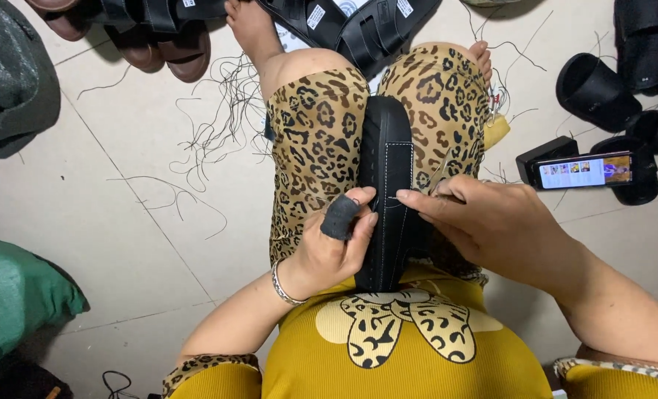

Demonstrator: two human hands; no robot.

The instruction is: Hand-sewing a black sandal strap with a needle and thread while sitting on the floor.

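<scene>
A person seated on the floor (pixel 159 244) clamps one black sandal (pixel 388 185) on edge between the knees; the left hand (pixel 329 247), its thumb in a black sleeve, presses closed against the sole's near side, while the right hand (pixel 491 222), just across the sole, pinches what seems to be a needle or thread at the white stitch line, too small to tell. Stitching well here likely means keeping the sole gripped steady and pulling evenly. Countable around the hands: one phone (pixel 584 170) beyond the right hand, two brown sandals (pixel 163 41) and many loose threads (pixel 218 118) beyond the left.
</scene>
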